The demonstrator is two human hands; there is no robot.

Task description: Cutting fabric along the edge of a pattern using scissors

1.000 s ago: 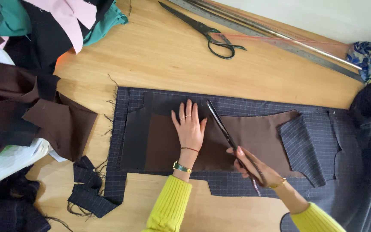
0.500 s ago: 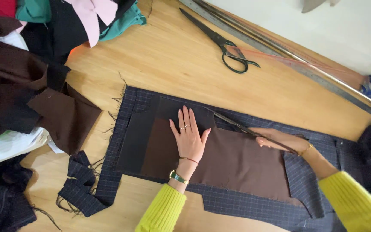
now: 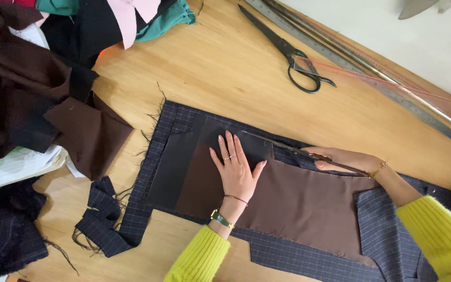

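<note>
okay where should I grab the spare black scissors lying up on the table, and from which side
Take the black scissors by the loop handles, which lie at the end nearer the person. The closed blades point away toward the table's far edge, so come from the handle side, probably from above.

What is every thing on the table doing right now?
Left hand: flat, pressing the brown pattern piece.
Right hand: gripping long scissors, blades nearly closed.
Navy checked fabric: spread flat, edges frayed.
Black-handled shears: closed, lying unused.
Pile of fabric scraps: heaped, crumpled.
Metal ruler: lying flat.
</note>
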